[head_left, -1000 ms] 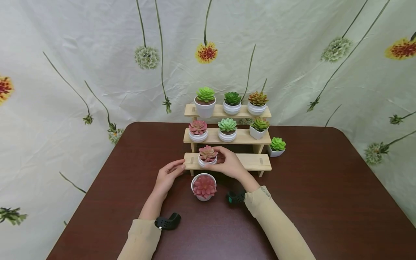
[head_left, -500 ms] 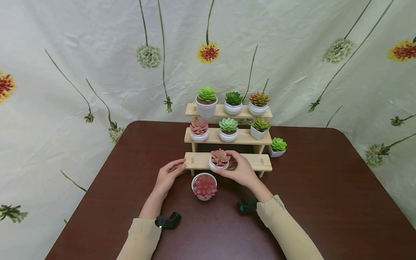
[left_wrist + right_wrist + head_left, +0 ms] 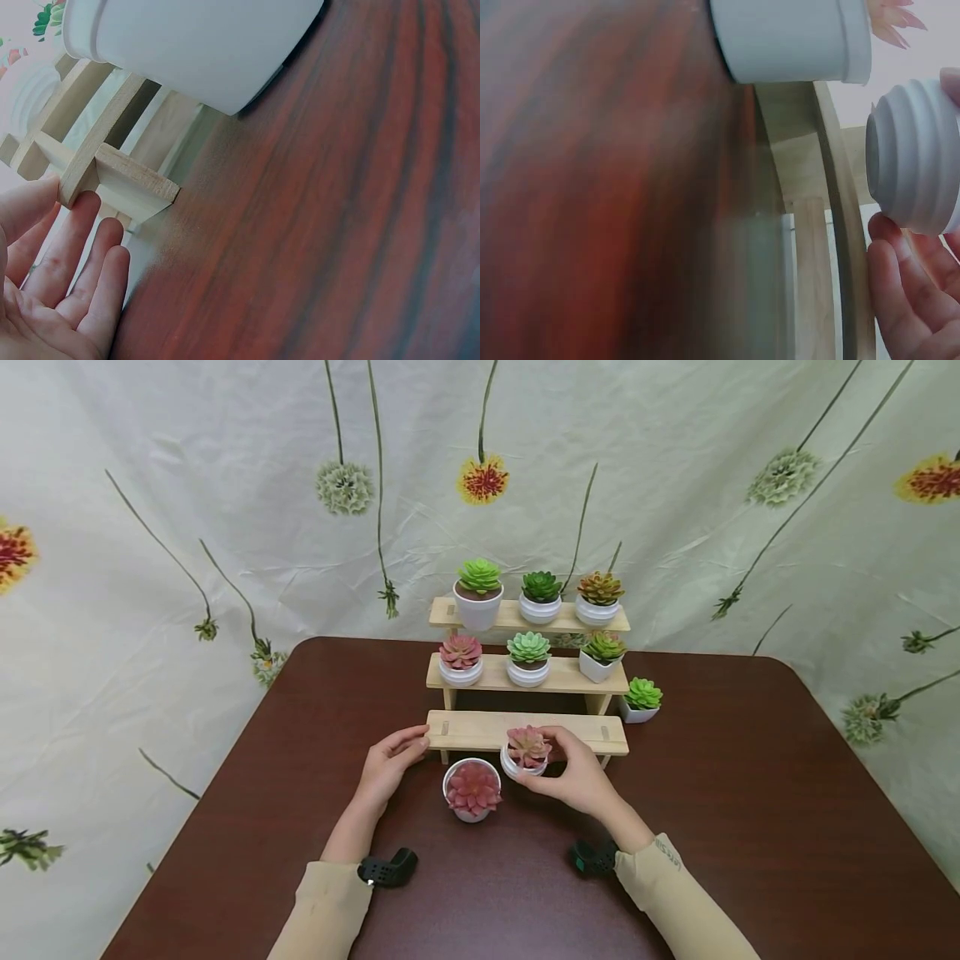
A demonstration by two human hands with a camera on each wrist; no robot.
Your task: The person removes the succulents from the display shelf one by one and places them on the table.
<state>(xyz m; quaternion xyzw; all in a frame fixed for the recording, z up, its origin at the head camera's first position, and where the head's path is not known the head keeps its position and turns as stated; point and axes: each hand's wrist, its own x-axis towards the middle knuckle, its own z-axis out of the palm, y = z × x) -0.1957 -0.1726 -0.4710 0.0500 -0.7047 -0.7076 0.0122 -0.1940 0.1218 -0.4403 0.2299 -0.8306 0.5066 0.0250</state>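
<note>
My right hand [image 3: 573, 772] grips a pink succulent in a ribbed white pot [image 3: 527, 752], fingers and thumb on the pot's sides. The pot is held in front of the lowest step of the wooden three-step stand [image 3: 480, 729]; in the right wrist view its ribbed underside [image 3: 919, 157] hangs clear of the board. At the left end of that step, my left hand [image 3: 386, 768] pinches the board's corner between thumb and fingertips, as the left wrist view shows. A red succulent in a plain white pot [image 3: 472, 792] stands on the table between the hands.
The middle step carries a pink succulent [image 3: 461, 662], a pale green one [image 3: 528, 660] and a green-red one [image 3: 600, 656]. Three more pots, including a bright green succulent [image 3: 478, 595], line the top. A small green succulent [image 3: 641, 700] stands right of the stand on the dark table [image 3: 750, 827].
The right hand has lifted the pink succulent off the lowest step's left part and carried it right and toward me. My left hand stays at the board's end.
</note>
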